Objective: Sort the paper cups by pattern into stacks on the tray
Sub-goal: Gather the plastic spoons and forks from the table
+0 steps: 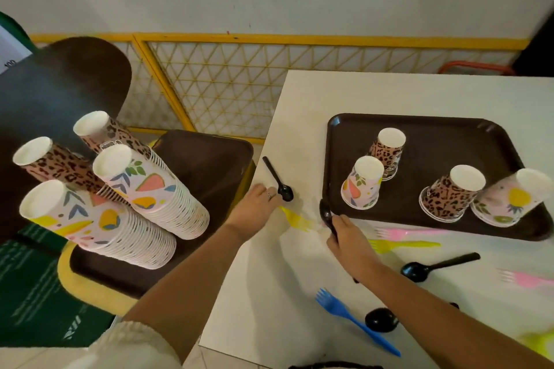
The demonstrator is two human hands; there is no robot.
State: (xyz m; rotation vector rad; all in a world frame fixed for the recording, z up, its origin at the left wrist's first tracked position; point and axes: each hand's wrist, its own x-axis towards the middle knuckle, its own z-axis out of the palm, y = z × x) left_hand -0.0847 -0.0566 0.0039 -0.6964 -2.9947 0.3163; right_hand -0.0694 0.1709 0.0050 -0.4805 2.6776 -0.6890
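Paper cups are sitting upside down in four short pattern-sorted stacks on the tray, apparently while the right hand is gripping a black spoon and the left hand is pinching a yellow fork, clearing cutlery.

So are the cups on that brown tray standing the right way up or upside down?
Upside down. All four paper cup stacks on the tray show their white bases on top, with the wider rims resting on the tray surface.
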